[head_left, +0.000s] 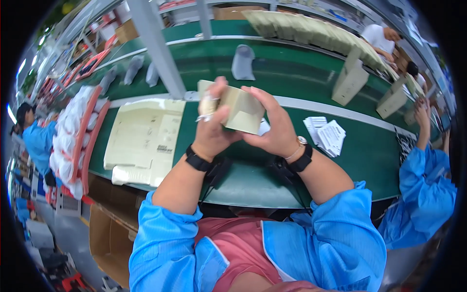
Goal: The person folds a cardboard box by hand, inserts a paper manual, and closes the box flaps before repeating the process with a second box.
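Above the green table, both my hands are closed around a small beige cardboard box (243, 113), which is tilted. My left hand (212, 124) grips its left side, with a pale wrapping round one finger. On the opposite side, my right hand (276, 127) presses with fingers and thumb. A stack of flat, unfolded beige cartons (143, 131) lies to the left of my hands. Several printed white leaflets (327, 136) are in a loose pile to the right. Each wrist wears a black strap with a dark device near it.
Stacked pink trays (80, 141) of white wrapped items stand at left, above an open cardboard box (109, 238). Beyond a pale rail runs a green belt (282, 73) carrying a grey piece (243, 62) and upright beige boxes (351, 80). A metal post (158, 48) rises ahead. Co-workers flank me.
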A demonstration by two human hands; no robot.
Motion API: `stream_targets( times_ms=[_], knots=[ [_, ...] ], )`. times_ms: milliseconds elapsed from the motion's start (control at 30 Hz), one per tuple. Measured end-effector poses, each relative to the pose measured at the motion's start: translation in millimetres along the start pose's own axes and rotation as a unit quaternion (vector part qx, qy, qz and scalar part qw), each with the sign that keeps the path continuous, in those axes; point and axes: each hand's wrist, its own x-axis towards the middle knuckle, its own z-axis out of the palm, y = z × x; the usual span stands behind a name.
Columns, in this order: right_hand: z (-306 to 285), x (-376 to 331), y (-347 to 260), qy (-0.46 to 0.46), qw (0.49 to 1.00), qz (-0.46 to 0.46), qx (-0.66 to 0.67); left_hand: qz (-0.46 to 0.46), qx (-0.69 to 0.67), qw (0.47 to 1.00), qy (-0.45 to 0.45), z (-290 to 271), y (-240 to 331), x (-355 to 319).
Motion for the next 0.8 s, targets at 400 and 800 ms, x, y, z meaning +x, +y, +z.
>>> stream_targets(
  times_ms=[400,800],
  knots=[
    [0,-4,32,-0.132,0.950,-0.230,-0.167,-0.482,-0.397,0.772,0.120,0,-2,5],
    [-19,-42,79,-0.255,0.940,0.183,-0.131,-0.460,-0.061,0.885,-0.038,0,-1,3]
  ],
)
